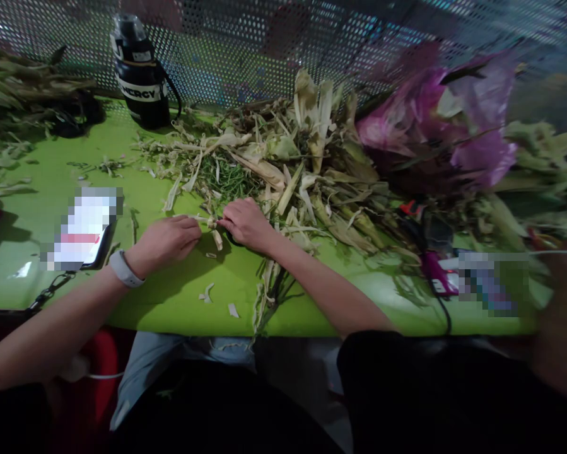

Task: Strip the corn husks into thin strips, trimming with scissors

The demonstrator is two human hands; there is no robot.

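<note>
My left hand [167, 241] and my right hand [246, 224] meet over the green table [179, 290], near its middle. Both are closed in a pinch on a thin pale plant stalk [211, 222] stretched between their fingertips. A white band sits on my left wrist. Just behind my right hand lies a big heap of dried leaves and husks [287, 170]. A few torn leaf scraps [207, 293] lie on the table in front of my hands.
A phone [82, 230] lies at the left. A black bottle [141, 72] stands at the back by a perforated metal screen. Purple flowers [439, 126] and more stalks fill the right. Red-handled tools [434, 268] and a cable lie beneath them. Another leaf pile is far left.
</note>
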